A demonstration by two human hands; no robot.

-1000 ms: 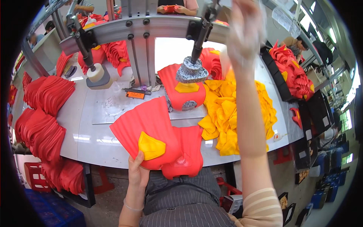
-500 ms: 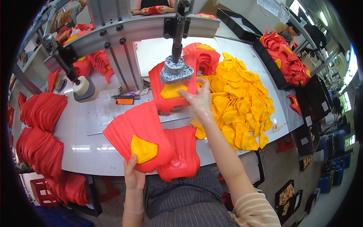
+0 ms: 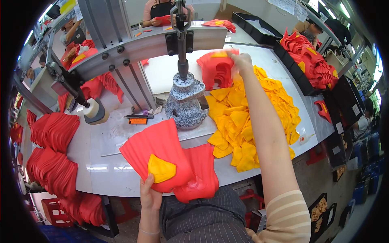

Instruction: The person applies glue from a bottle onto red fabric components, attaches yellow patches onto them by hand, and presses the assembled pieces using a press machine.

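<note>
Reaching far across the white table (image 3: 121, 174), the right hand (image 3: 242, 61) grips a red fan-shaped moulded piece with a yellow patch (image 3: 216, 69) at the stack beyond the speckled grey press mould (image 3: 185, 106). The left hand (image 3: 150, 195) pinches a red ribbed fan-shaped piece bearing a yellow insert (image 3: 156, 156) at the near edge. Setting the far piece squarely on its stack, clear of the loose yellow inserts (image 3: 251, 117), would probably serve best.

Bright, even indoor light falls from ceiling strip lamps seen at the upper right of the frame. Glare whitens the pale worktable (image 3: 101, 162) at centre and lower left. Shadows are soft and short. Strong fisheye bending curves straight edges near the rim; black corners surround the circular, mostly sharp picture.
</note>
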